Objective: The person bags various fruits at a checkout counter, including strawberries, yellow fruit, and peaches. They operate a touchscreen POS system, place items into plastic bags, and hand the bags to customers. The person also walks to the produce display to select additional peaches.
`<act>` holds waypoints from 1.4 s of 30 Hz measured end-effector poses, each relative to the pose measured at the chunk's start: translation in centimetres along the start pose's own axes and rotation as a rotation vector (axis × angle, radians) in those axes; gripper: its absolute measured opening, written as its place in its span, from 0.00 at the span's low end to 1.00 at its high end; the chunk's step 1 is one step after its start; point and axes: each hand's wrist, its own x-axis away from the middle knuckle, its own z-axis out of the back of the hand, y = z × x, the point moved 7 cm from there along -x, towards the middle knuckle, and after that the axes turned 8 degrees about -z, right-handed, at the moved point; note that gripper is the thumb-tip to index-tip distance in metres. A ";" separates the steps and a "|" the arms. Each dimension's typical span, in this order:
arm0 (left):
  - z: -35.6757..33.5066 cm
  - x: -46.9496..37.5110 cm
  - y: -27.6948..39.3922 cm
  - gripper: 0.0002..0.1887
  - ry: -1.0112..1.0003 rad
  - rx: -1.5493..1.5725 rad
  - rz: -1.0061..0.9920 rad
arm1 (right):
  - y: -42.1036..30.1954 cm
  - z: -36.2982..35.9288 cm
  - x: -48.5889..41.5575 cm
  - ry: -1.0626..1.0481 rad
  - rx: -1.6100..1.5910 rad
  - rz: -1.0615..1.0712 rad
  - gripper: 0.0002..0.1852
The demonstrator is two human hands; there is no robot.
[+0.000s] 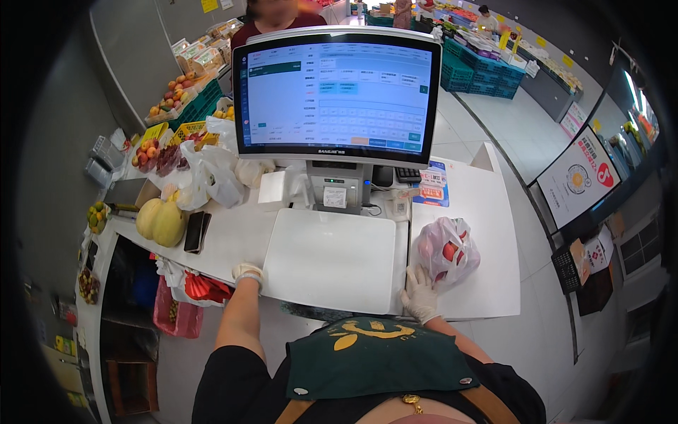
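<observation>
My left hand [248,272], in a pale glove, rests at the counter's front edge, left of the white weighing plate [331,259]. My right hand [420,296], gloved too, lies on the counter right of the plate, its fingers spread beside a thin plastic bag of red fruit [449,250]. Whether the fingertips touch the bag is hard to tell. The weighing plate is bare. Behind it stands a checkout scale with a lit screen [336,98] and a printed slip [335,197] at its printer.
Left on the counter [228,233] are yellow-green melons [160,222], dark phones [197,232], white plastic bags [212,175] and a white stack [274,190]. A payment stand [401,206] and keypad [408,175] sit at right. A person [275,21] stands behind the screen.
</observation>
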 end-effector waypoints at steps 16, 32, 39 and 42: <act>-2.1 -2.9 -1.6 0.19 0.048 -0.025 0.000 | -0.2 1.4 0.3 -0.005 -0.025 -0.001 0.37; 0.0 0.6 -0.7 0.15 0.065 0.004 0.020 | -0.1 1.9 0.5 0.051 -0.064 0.026 0.36; -1.9 -2.1 -1.3 0.15 0.117 -0.026 -0.019 | -0.1 1.8 0.3 0.011 -0.086 0.009 0.37; -2.5 -2.3 -1.3 0.15 0.090 0.001 0.005 | -0.2 1.5 0.2 -0.003 -0.077 0.003 0.37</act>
